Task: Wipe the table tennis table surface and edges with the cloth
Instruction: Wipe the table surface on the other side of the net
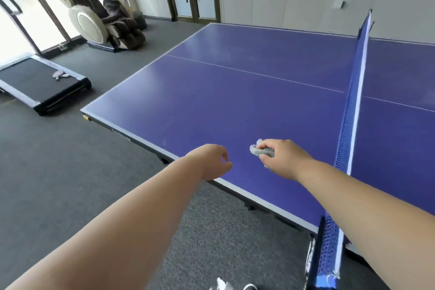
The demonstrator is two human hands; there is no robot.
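Grey carpet covers the floor of a room where a blue table tennis table [235, 101] stands, its net [353, 101] stretched across it. Left of the net, near the table's close edge, the right hand [282, 160] grips a small grey cloth [261, 150], bunched under curled fingers. A tuft of the cloth sticks out on the side away from the net. Whether the cloth presses on the blue surface or sits just above it cannot be told. The left hand [211, 161] hangs farther from the net, over the table's white edge line. Its fingers are loosely curled and hold nothing. The two hands are apart, with a strip of bare table between the left hand and the cloth. Much farther from the net, past the table's end, a treadmill [40, 85] lies on the carpet with table tennis paddles [60, 75] on its belt. A massage chair [98, 14] stands beyond it by the windows.
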